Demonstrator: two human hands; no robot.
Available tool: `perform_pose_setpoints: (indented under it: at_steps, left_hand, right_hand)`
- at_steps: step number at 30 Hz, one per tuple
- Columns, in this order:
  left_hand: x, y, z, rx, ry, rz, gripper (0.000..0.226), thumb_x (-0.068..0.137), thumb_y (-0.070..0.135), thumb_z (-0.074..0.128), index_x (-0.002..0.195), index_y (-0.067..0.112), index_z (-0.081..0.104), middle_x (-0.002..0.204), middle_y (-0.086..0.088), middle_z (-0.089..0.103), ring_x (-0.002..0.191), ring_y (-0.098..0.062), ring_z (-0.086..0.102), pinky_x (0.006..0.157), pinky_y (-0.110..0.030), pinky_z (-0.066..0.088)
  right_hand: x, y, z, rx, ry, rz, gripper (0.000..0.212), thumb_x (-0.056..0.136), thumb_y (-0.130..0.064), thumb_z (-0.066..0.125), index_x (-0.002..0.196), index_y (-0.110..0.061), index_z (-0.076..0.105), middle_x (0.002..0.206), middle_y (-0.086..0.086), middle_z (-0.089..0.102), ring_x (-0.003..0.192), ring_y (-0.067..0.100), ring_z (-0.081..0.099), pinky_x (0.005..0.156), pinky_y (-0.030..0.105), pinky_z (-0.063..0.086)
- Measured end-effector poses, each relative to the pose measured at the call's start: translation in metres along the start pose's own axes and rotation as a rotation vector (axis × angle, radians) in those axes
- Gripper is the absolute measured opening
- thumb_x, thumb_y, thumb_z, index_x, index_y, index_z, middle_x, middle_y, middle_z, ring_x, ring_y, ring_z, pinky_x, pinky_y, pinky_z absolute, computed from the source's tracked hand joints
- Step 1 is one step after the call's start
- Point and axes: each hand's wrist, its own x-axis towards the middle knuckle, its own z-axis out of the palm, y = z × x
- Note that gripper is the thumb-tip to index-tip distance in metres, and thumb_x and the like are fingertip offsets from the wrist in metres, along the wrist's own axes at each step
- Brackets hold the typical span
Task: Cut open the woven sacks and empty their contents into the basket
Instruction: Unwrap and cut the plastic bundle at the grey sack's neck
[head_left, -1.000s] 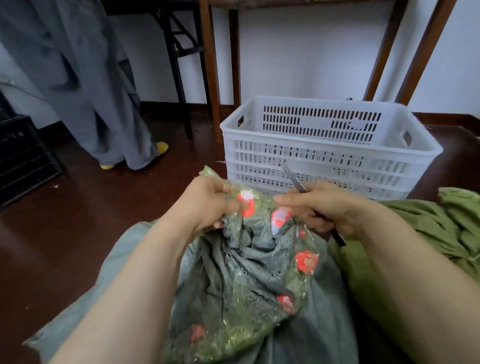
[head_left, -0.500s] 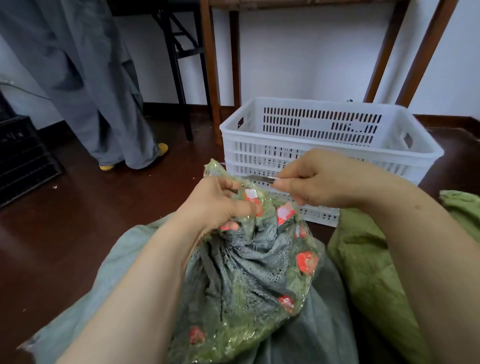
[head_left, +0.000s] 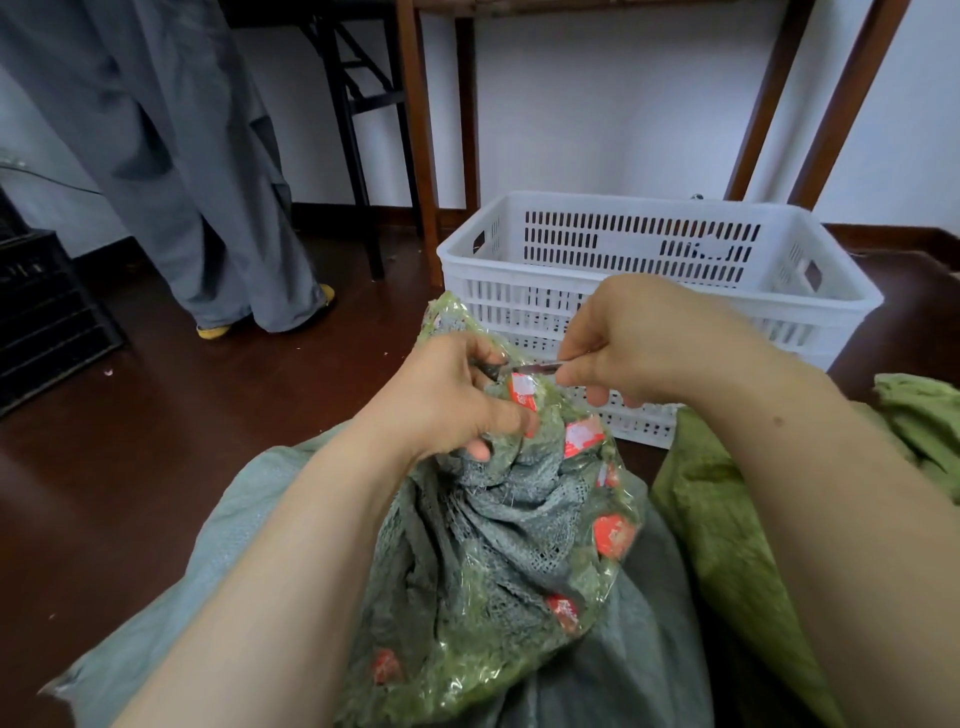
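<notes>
Sack (head_left: 208, 571): lying on the floor (head_left: 182, 415) under the bag.
Bag (head_left: 493, 571): resting on the sack, neck upward.
Left hand (head_left: 447, 395): fingers gripping the neck.
Right hand (head_left: 639, 338): fingers pinching a blade (head_left: 535, 367) at the neck.
Basket (head_left: 623, 201): standing just beyond.

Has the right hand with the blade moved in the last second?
Yes. The right hand has risen against the white basket, from the foot of its front wall to near its front rim; the blade now points left.
</notes>
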Motion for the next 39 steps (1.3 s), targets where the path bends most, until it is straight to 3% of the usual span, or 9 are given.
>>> perform_pose_setpoints:
  at_steps: [8, 13, 18, 20, 23, 25, 32, 36, 39]
  left_hand:
    - [0.004, 0.001, 0.007, 0.017, 0.024, 0.039, 0.033, 0.076, 0.014, 0.078, 0.099, 0.017, 0.056, 0.093, -0.015, 0.07, 0.067, -0.034, 0.069, 0.061, -0.042, 0.054]
    - [0.009, -0.014, 0.013, -0.031, 0.23, 0.067, 0.018, 0.083, 0.0, 0.059, 0.08, 0.015, 0.067, 0.056, -0.003, 0.06, 0.029, -0.007, 0.038, 0.038, -0.016, 0.034]
    - [0.014, -0.02, -0.006, -0.252, 0.428, 0.069, 0.06, 0.085, -0.002, 0.056, 0.132, 0.035, 0.052, 0.048, 0.006, 0.055, 0.039, -0.006, 0.04, 0.039, -0.017, 0.037]
    - [0.013, -0.02, -0.013, -0.252, 0.418, 0.089, 0.051, 0.086, -0.002, 0.057, 0.12, 0.035, 0.059, 0.043, 0.01, 0.056, 0.039, -0.004, 0.041, 0.039, -0.016, 0.037]
    - [0.005, -0.012, -0.014, -0.282, 0.322, 0.073, 0.006, 0.082, 0.014, 0.071, 0.088, 0.011, 0.073, 0.057, 0.002, 0.066, 0.05, -0.006, 0.053, 0.052, -0.019, 0.043]
    - [0.003, -0.012, -0.014, -0.27, 0.229, 0.057, 0.026, 0.07, 0.029, 0.082, 0.08, 0.007, 0.075, 0.069, -0.008, 0.07, 0.057, -0.012, 0.057, 0.058, -0.023, 0.046]
    - [0.007, -0.015, -0.013, -0.244, 0.287, 0.056, 0.01, 0.076, 0.009, 0.077, 0.071, 0.005, 0.068, 0.053, -0.002, 0.058, 0.046, -0.019, 0.044, 0.046, -0.024, 0.039]
    - [0.007, -0.013, -0.015, -0.256, 0.227, 0.046, 0.011, 0.08, 0.006, 0.069, 0.076, -0.002, 0.063, 0.05, 0.002, 0.055, 0.041, -0.018, 0.043, 0.052, -0.028, 0.04]
    - [0.005, -0.009, -0.011, -0.254, 0.159, 0.044, 0.006, 0.077, 0.006, 0.066, 0.073, 0.004, 0.068, 0.056, 0.002, 0.056, 0.043, -0.012, 0.041, 0.05, -0.023, 0.037]
  right_hand:
    - [0.001, -0.017, 0.017, -0.234, 0.086, 0.07, 0.03, 0.089, -0.014, 0.058, 0.062, -0.014, 0.045, 0.063, -0.001, 0.052, 0.058, 0.018, 0.05, 0.055, 0.026, 0.04]
    - [0.0, -0.018, 0.021, -0.234, 0.047, 0.106, 0.039, 0.089, -0.012, 0.057, 0.055, -0.014, 0.04, 0.056, 0.001, 0.043, 0.05, 0.018, 0.041, 0.048, 0.023, 0.032]
    - [-0.004, -0.005, 0.026, -0.239, -0.186, 0.116, 0.028, 0.081, -0.011, 0.069, 0.057, -0.013, 0.055, 0.058, -0.001, 0.059, 0.071, 0.023, 0.063, 0.072, 0.04, 0.056]
    - [-0.005, 0.0, 0.022, -0.133, -0.239, 0.121, 0.01, 0.084, -0.016, 0.07, 0.075, -0.013, 0.067, 0.059, -0.003, 0.063, 0.067, 0.015, 0.064, 0.07, 0.032, 0.056]
    - [-0.005, 0.016, 0.0, 0.15, -0.244, 0.204, 0.017, 0.086, -0.018, 0.068, 0.084, -0.001, 0.072, 0.05, 0.001, 0.062, 0.036, 0.01, 0.045, 0.039, 0.016, 0.037]
    - [-0.004, 0.034, -0.014, 0.317, -0.236, 0.259, 0.022, 0.083, -0.018, 0.071, 0.082, 0.003, 0.071, 0.05, 0.005, 0.057, 0.033, 0.011, 0.036, 0.036, 0.017, 0.028]
    - [0.002, 0.07, 0.015, 1.255, -0.353, 0.406, 0.018, 0.07, -0.025, 0.058, 0.062, -0.013, 0.048, 0.039, -0.005, 0.032, 0.025, 0.003, 0.017, 0.031, 0.008, 0.01]
    - [0.007, 0.061, 0.038, 1.017, -0.338, 0.469, 0.065, 0.08, -0.062, 0.056, 0.089, 0.002, 0.062, 0.064, 0.012, 0.07, 0.028, 0.004, 0.014, 0.029, 0.01, 0.012]
    - [0.013, 0.039, 0.057, 1.063, -0.276, 0.415, 0.047, 0.078, -0.06, 0.061, 0.081, -0.013, 0.06, 0.048, -0.009, 0.063, 0.028, 0.002, 0.019, 0.026, 0.012, 0.019]
